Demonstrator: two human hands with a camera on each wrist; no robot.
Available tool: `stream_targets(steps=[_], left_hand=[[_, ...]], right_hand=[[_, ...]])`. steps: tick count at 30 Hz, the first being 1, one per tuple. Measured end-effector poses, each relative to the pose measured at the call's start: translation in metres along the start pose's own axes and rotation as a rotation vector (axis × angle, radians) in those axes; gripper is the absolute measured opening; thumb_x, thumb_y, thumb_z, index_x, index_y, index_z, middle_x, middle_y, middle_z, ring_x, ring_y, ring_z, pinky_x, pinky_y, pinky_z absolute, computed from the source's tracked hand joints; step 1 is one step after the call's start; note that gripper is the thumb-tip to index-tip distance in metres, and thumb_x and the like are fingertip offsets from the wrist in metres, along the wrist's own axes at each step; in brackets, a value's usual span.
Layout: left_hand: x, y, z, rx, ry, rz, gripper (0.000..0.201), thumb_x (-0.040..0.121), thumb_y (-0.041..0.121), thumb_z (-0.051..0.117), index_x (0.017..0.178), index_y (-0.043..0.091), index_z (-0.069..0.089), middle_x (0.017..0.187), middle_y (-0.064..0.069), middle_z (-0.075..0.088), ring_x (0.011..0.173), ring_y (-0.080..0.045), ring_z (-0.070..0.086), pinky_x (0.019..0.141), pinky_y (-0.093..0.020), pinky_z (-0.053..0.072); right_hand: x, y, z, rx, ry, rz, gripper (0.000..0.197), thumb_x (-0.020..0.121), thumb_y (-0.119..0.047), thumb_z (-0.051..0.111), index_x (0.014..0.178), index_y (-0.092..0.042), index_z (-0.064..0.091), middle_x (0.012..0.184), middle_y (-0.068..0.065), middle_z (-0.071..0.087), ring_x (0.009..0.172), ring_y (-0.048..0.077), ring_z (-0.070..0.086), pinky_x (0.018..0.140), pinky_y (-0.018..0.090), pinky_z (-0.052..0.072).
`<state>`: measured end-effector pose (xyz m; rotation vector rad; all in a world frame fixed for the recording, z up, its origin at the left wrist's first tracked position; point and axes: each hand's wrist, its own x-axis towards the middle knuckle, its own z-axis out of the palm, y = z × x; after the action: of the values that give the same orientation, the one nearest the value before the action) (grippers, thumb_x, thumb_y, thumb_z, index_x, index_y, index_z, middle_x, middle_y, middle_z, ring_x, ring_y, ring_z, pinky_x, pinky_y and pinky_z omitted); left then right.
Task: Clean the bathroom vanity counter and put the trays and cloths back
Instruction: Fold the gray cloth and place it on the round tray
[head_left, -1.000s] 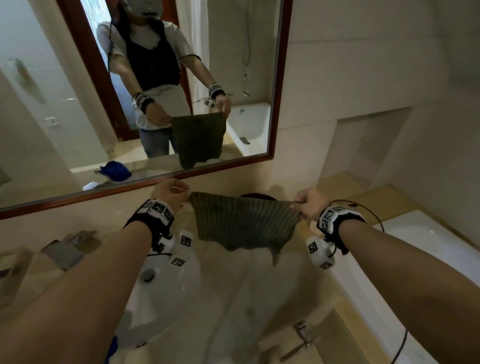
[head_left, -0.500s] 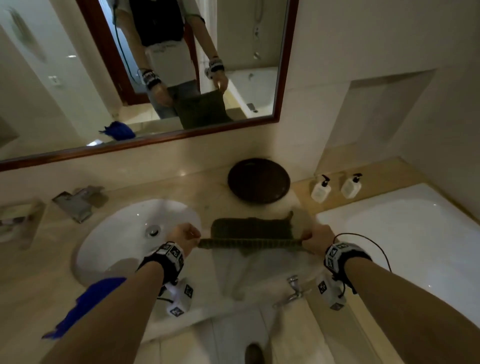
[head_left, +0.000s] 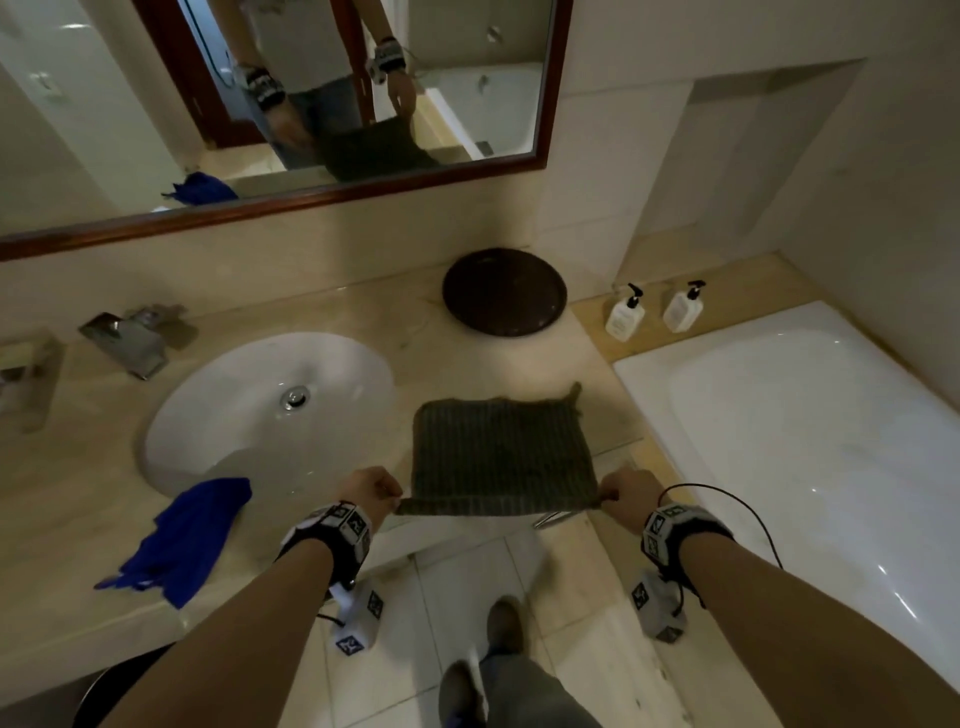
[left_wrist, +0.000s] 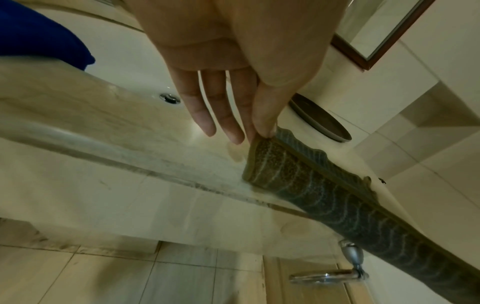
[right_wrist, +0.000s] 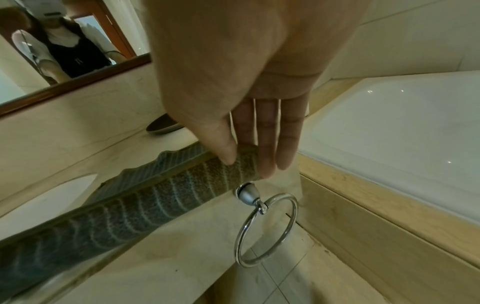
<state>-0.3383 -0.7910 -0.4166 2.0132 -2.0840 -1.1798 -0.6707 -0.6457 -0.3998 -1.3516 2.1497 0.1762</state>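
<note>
A dark green striped cloth (head_left: 498, 452) lies spread flat on the beige vanity counter (head_left: 457, 364), right of the sink; its near edge hangs over the counter's front. My left hand (head_left: 384, 500) pinches the near left corner, and the left wrist view shows thumb and finger closed on the cloth (left_wrist: 324, 195). My right hand (head_left: 613, 496) pinches the near right corner of the cloth (right_wrist: 155, 197) between thumb and fingers. A dark round tray (head_left: 504, 291) sits at the back of the counter. A blue cloth (head_left: 187, 535) lies crumpled on the sink's near rim.
The white sink (head_left: 208, 415) and its faucet (head_left: 130, 338) are on the left. Two white pump bottles (head_left: 626, 314) stand on the wooden ledge by the bathtub (head_left: 805, 415). A chrome towel ring (right_wrist: 265, 230) hangs on the counter's front under my right hand.
The green cloth, held up stretched before the mirror, has come down and now lies flat on the counter. Both hands moved down toward the front edge, still pinching its corners.
</note>
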Motion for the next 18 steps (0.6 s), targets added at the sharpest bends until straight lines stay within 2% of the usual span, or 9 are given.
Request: stream_targets(steps=[3, 9, 14, 18], left_hand=[[0.007, 0.009, -0.008, -0.02, 0.039, -0.005, 0.011, 0.08, 0.01, 0.072, 0.077, 0.021, 0.068, 0.082, 0.002, 0.067, 0.082, -0.016, 0.061, 0.076, -0.024, 0.049], [0.038, 0.029, -0.012, -0.079, 0.082, -0.011, 0.016, 0.081, 0.009, 0.071, 0.072, 0.021, 0.065, 0.079, 0.001, 0.067, 0.081, -0.018, 0.062, 0.079, -0.025, 0.05], [0.068, 0.042, -0.014, -0.077, 0.142, -0.089, 0.008, 0.082, 0.013, 0.071, 0.078, 0.019, 0.067, 0.081, 0.001, 0.067, 0.08, -0.016, 0.059, 0.077, -0.021, 0.043], [0.09, 0.055, -0.021, -0.022, 0.166, -0.136, 0.007, 0.083, 0.017, 0.071, 0.08, 0.021, 0.067, 0.083, 0.002, 0.066, 0.089, -0.021, 0.063, 0.08, -0.024, 0.045]], right_hand=[[0.008, 0.003, -0.007, 0.018, 0.028, 0.007, 0.021, 0.088, -0.014, 0.055, 0.101, -0.017, 0.071, 0.101, 0.004, 0.069, 0.095, 0.019, 0.061, 0.071, 0.023, 0.038], [0.054, 0.005, -0.036, 0.055, 0.02, -0.047, 0.021, 0.085, -0.012, 0.058, 0.098, -0.02, 0.073, 0.091, -0.001, 0.064, 0.09, 0.015, 0.059, 0.075, 0.025, 0.043], [0.112, 0.005, -0.066, 0.009, -0.03, -0.124, 0.012, 0.081, -0.02, 0.066, 0.08, -0.031, 0.07, 0.088, -0.006, 0.067, 0.087, 0.014, 0.06, 0.081, 0.032, 0.051], [0.15, 0.003, -0.087, 0.017, -0.098, -0.162, 0.011, 0.082, -0.024, 0.066, 0.089, -0.028, 0.073, 0.095, -0.006, 0.067, 0.091, 0.013, 0.062, 0.084, 0.031, 0.053]])
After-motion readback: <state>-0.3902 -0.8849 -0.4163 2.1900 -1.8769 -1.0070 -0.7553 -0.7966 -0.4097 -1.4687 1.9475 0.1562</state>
